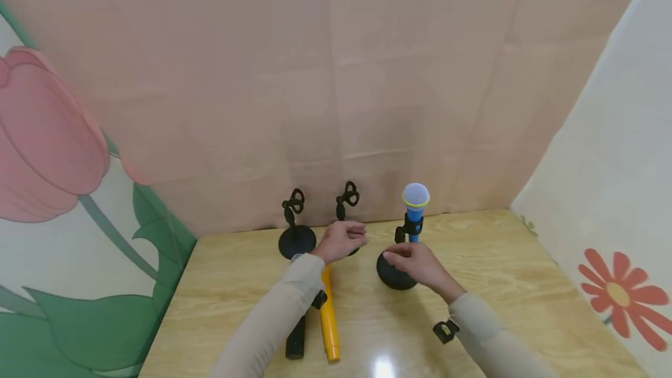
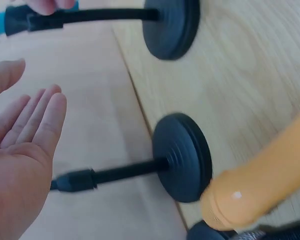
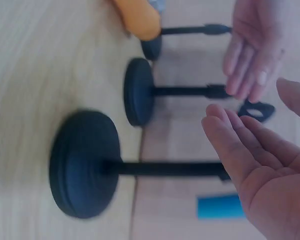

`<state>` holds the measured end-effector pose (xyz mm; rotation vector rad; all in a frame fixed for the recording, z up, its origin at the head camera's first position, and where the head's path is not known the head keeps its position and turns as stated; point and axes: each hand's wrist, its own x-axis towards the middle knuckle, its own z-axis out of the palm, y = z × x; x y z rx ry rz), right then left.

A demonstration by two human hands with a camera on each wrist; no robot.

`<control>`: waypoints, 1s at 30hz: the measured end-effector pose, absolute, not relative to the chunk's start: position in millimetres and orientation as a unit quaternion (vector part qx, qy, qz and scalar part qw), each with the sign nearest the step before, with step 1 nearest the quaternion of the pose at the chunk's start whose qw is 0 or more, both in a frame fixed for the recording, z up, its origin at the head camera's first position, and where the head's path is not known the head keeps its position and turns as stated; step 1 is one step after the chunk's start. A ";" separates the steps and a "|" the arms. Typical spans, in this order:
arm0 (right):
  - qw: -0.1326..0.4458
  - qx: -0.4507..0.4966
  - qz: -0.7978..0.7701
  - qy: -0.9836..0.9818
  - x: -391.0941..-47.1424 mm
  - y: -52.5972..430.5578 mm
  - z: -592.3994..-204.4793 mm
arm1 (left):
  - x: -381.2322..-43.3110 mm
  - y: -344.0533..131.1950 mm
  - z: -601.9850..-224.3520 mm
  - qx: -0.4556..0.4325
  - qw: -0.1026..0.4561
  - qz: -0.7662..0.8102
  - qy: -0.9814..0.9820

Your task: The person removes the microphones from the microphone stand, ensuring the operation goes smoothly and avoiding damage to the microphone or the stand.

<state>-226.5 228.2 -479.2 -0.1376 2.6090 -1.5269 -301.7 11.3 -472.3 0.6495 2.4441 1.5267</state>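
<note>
A blue toy microphone (image 1: 416,197) with a pale head and yellow ring stands upright in the clip of the right-hand black stand (image 1: 396,273). My right hand (image 1: 420,266) is held just in front of that stand, fingers loosely bent and thumb apart from them in the right wrist view. My left hand (image 1: 341,241) hovers before the middle stand (image 1: 347,194), partly covering it. Its fingers (image 2: 49,117) are straight, with nothing in the palm. At the left, another black stand (image 1: 297,242) has a bare clip.
On the table (image 1: 499,284), a yellow cylinder (image 1: 329,325) and a black-handled microphone (image 1: 296,340) lie side by side beneath my left forearm, partly hidden. Behind the stands rises a pink cloth backdrop (image 1: 262,104). Flower-printed panels (image 1: 614,302) flank the table.
</note>
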 end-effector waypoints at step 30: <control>-0.030 -0.077 -0.412 0.908 -242.0 305.5 -417.8 | -295.6 98.9 -466.2 0.182 0.049 0.532 0.825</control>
